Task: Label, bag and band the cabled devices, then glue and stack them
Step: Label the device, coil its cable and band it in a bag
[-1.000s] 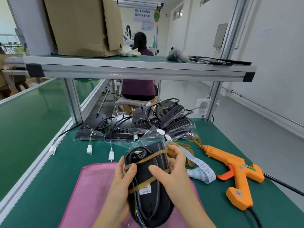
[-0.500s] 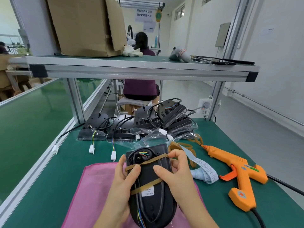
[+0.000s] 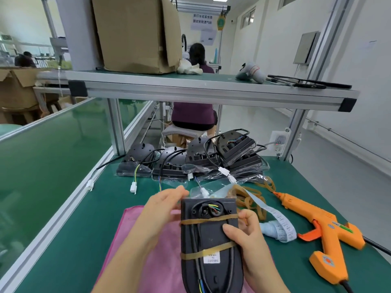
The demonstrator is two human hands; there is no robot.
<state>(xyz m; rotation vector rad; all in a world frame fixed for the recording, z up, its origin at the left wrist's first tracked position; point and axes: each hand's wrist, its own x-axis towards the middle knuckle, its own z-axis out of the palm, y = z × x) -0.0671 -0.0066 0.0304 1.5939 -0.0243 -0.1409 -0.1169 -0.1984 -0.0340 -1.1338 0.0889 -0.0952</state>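
The black device (image 3: 209, 240) is held face-up just above the pink cloth (image 3: 156, 256), at the near centre of the green table (image 3: 84, 229). Two rubber bands cross it, an upper band (image 3: 209, 219) below the cable socket and a lower band (image 3: 208, 251) just above a white label (image 3: 212, 259). Its cable runs under both.

The right hand (image 3: 248, 234) grips the device's right edge, thumb pressed on the face between the bands and fingers curled round the side at the upper band. The left hand (image 3: 161, 210) lies against the upper left edge with fingers reaching past the far corner. It is blurred, and it cannot be told whether it grips.

To the right, just beside the device, lie loose rubber bands (image 3: 247, 199) and a label strip (image 3: 279, 226). Beyond them the orange glue gun (image 3: 323, 231) lies on its side, nozzle pointing away, its cord leaving at the near right edge.

The bagged devices (image 3: 190, 166) fill the far edge of the table under the overhead shelf (image 3: 201, 93), their white connectors trailing forward. A bare strip of table runs between the cloth and the aluminium rail (image 3: 53, 218) on the left, with the conveyor belt (image 3: 42, 155) beyond the rail.
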